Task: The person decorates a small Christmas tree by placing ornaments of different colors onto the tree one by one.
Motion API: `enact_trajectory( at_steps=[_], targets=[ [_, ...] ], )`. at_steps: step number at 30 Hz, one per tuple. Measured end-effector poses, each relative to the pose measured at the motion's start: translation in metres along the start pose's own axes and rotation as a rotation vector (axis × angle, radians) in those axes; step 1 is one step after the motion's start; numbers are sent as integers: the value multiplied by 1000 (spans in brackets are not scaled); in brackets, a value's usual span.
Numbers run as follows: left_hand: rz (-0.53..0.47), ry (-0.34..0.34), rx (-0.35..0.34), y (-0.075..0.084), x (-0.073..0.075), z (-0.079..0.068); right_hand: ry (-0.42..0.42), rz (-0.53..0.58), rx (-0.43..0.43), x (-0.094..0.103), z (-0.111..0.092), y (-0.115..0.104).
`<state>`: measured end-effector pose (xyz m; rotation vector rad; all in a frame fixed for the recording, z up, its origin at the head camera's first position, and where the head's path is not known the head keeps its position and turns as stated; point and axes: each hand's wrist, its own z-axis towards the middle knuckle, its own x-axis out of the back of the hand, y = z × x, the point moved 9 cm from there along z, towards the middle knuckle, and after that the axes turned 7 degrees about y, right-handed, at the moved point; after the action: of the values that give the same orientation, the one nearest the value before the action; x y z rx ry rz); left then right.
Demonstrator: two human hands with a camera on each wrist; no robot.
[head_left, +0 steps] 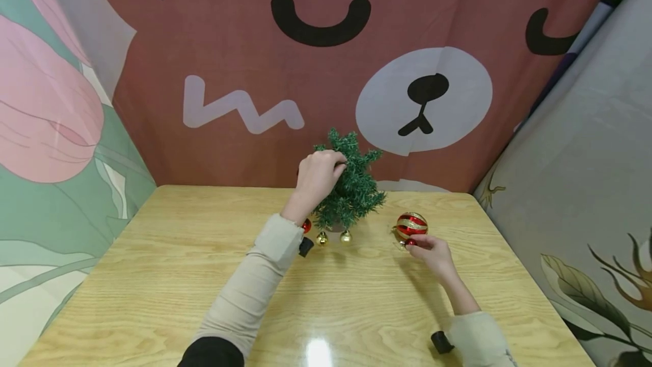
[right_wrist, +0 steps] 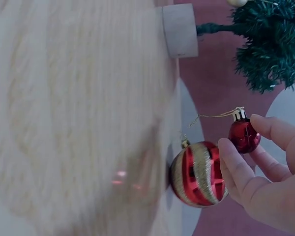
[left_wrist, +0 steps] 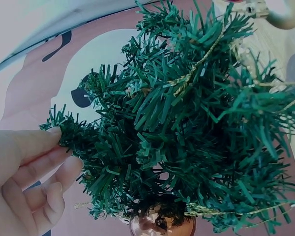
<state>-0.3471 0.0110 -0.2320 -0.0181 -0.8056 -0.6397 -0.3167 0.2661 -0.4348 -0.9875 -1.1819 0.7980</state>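
Note:
A small green tinsel Christmas tree [head_left: 359, 186] stands upright near the back of the table. My left hand [head_left: 317, 175] is at its upper left side, pinching a branch tip [left_wrist: 69, 132] between thumb and fingers. Two small gold baubles [head_left: 322, 238] and a red one [head_left: 307, 225] hang low on the tree. Below that hand, the left wrist view shows a shiny copper-coloured bauble [left_wrist: 162, 221]. My right hand [head_left: 434, 252] holds a small red bauble [right_wrist: 244, 136] by the fingertips, its gold string dangling loose. Just behind lies a large red-and-gold striped bauble [head_left: 411, 223].
The tree's pale round base [right_wrist: 181, 30] rests on the wooden table [head_left: 153, 276]. A curtain with a bear face [head_left: 244, 157] hangs behind the back edge. Patterned cloth [head_left: 586, 186] borders the right side. A black wrist device [head_left: 441, 342] sits by the right sleeve.

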Motion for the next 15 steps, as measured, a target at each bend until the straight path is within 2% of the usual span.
enact_trajectory(
  at_steps=[5, 11, 15],
  targets=[
    [-2, 3, 2, 0, 0, 0, 18, 52, 17, -3, 0, -13],
    [2, 3, 0, 0, -1, 0, 23, 40, 33, -6, 0, -27],
    [4, 2, 2, 0, 0, -1, 23, 69, 40, -9, 2, -34]
  ],
)
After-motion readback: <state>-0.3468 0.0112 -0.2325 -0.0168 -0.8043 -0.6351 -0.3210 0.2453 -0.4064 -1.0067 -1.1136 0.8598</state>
